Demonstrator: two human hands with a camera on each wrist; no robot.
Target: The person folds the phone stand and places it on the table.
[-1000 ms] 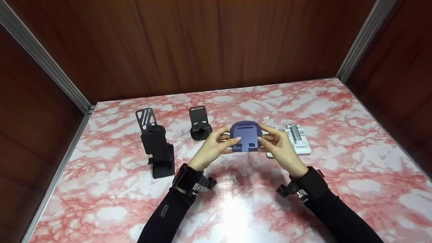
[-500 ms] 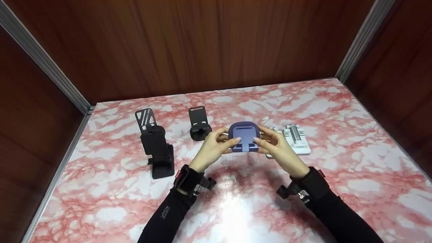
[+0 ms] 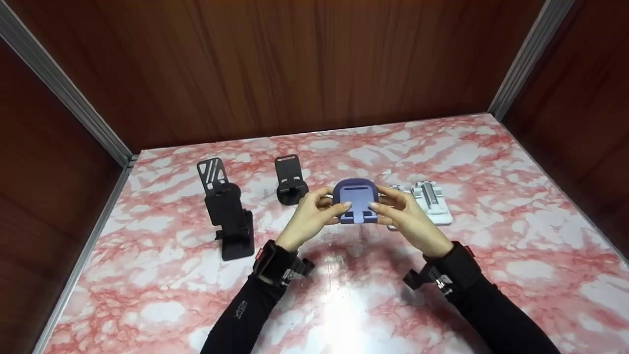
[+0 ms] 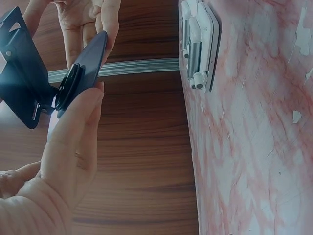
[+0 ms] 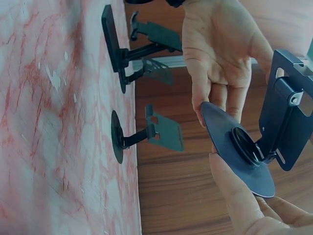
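Note:
Both hands hold a purple folding phone stand (image 3: 357, 196) up above the table, one at each side. My left hand (image 3: 313, 214) pinches its left edge with the thumb in front. On the opposite edge, the right hand (image 3: 407, 219) grips with its thumb near the lower middle. In the right wrist view the stand's base plate (image 5: 222, 134) lies between the fingers of both hands. A hinged arm joins that base to a slotted plate (image 5: 286, 112), which stands apart from it at an angle. The left wrist view shows the same base (image 4: 90, 63) nearly edge-on.
A tall black stand (image 3: 231, 221) stands at the left of the marbled table (image 3: 162, 309). Farther back is a smaller black phone stand (image 3: 290, 179). Folded white stands (image 3: 435, 206) lie behind the right hand, partly hidden. Wooden panels (image 3: 314, 64) enclose the back and sides.
Over the last second both hands and the purple phone stand shift very slightly left and lower, and the stand tilts a little. The grip stays the same.

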